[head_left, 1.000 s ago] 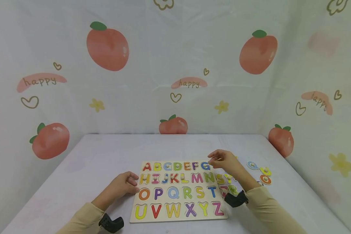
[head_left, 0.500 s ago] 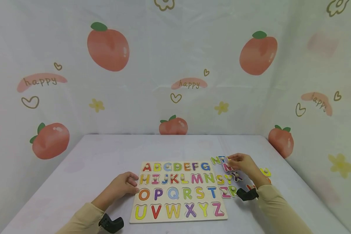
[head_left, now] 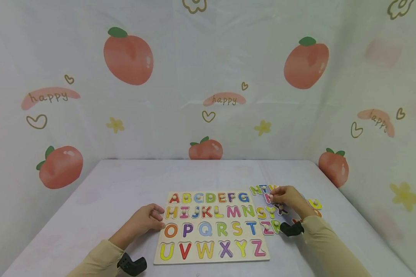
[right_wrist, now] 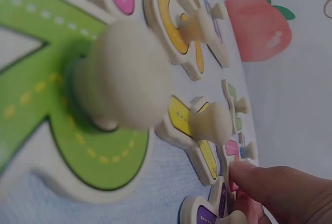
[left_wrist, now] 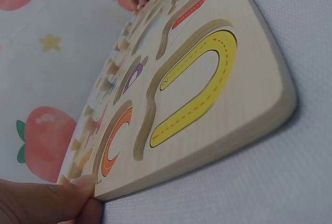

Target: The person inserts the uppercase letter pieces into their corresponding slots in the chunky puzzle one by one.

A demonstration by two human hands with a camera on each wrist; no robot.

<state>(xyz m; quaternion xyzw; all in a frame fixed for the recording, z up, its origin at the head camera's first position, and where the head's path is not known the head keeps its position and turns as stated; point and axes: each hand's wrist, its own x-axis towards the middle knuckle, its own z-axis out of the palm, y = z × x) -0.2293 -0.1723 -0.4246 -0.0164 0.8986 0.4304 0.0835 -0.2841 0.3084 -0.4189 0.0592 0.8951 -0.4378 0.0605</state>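
Observation:
A wooden alphabet puzzle board (head_left: 194, 259) lies flat on the table. My left hand (head_left: 147, 219) grips its left edge; the left wrist view shows the thumb (left_wrist: 46, 199) at the board's rim. Knobbed letters fill the A to G row and H to L, while M, N and the two nearer rows show bare recesses. To the board's right, my right hand (head_left: 289, 198) pinches the pink letter M piece (head_left: 267, 198) among the loose letters. In the right wrist view the thumb (right_wrist: 280, 182) is on that pink piece (right_wrist: 232, 149), the fingertips partly hidden.
Loose knobbed letters lie right of the board: a yellow S (head_left: 260, 212), yellow Y (head_left: 270, 211), pink Z (head_left: 267, 227), green R (head_left: 275, 226), purple X (head_left: 282, 209), green N (head_left: 255, 190), blue T (head_left: 263, 188) and yellow U (head_left: 315, 204). My right forearm covers others.
My right hand has moved from above the board's G corner rightward to the loose letters, then down onto the pink M. My left hand stays at the board's edge.

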